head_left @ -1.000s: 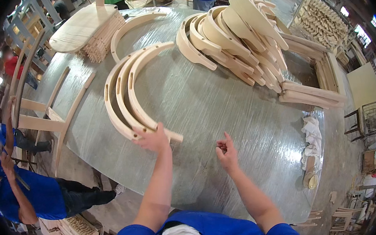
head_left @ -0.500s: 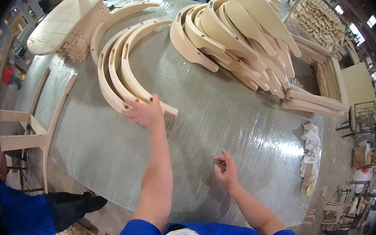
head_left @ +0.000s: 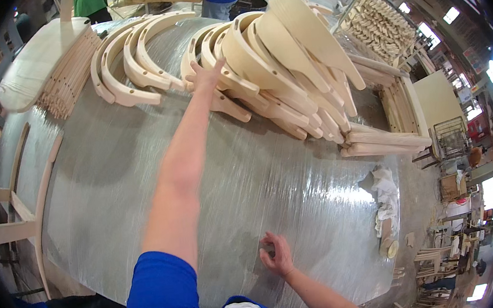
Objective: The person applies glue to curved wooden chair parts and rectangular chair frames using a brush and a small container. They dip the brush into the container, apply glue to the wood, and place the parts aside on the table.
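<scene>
My left hand [head_left: 206, 78] reaches far across the table with its fingers spread. It touches or hovers just over the left end of a heap of curved wooden chair parts [head_left: 285, 62]; contact is hard to tell. Beside it on the left lies a group of slimmer curved wooden pieces [head_left: 127, 96], pale and C-shaped, with dark holes along their edges. My right hand [head_left: 277, 256] is held over the near part of the table [head_left: 215, 198], its fingers loosely bent, thumb apart, nothing in it.
A stack of wooden boards [head_left: 45, 60] stands at the far left, above a wooden chair frame [head_left: 42, 201]. Straight wooden pieces [head_left: 383, 140] lie right of the heap. White cloth [head_left: 385, 194] and a small round container [head_left: 389, 249] sit near the right edge. People stand beyond the table.
My left hand has left the slim curved pieces and moved to the heap at right. Those pieces now lie farther away, beside the far ones. The view has shifted; my right hand stays empty.
</scene>
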Demonstrator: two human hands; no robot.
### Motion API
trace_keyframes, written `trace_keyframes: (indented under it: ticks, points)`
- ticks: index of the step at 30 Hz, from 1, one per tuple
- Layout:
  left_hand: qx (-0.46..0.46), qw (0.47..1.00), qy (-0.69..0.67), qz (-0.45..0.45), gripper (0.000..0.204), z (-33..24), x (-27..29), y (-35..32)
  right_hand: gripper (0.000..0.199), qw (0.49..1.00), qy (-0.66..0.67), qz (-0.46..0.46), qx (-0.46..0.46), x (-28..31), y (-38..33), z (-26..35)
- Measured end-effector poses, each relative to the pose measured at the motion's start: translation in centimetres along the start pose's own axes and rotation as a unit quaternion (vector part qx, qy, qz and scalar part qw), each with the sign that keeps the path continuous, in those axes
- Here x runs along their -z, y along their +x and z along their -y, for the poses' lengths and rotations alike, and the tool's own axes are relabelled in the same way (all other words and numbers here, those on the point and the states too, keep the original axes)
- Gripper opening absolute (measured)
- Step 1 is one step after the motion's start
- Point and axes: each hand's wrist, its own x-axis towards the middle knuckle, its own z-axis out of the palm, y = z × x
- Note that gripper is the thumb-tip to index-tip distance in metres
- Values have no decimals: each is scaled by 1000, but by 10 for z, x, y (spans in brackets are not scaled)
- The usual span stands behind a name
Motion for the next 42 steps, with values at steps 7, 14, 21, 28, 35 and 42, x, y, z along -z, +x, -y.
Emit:
trace_keyframes:
  ticks: [7, 14, 21, 28, 35, 42]
  points:
    - [-8, 977, 155, 147, 74, -13, 14, 63, 53, 999, 39, -21, -19, 1, -1, 4]
    - [-14, 976, 213, 40, 64, -9, 0, 20, 40, 996, 64, -40, -52, -2, -5, 5]
    - [17, 981, 192, -18, 64, 27, 23, -59, 42, 994, 93, -21, -53, -2, -12, -1]
    - [62, 991, 103, -66, 62, 124, 87, -164, 48, 978, 183, -46, -84, 0, -6, 17]
    - [-135, 970, 197, 39, 50, 236, 166, -350, 50, 956, 250, -147, 36, 47, -22, 17]
    - [-308, 899, 212, 228, 51, 224, 185, -464, 46, 937, 128, -303, 117, 194, -65, -19]
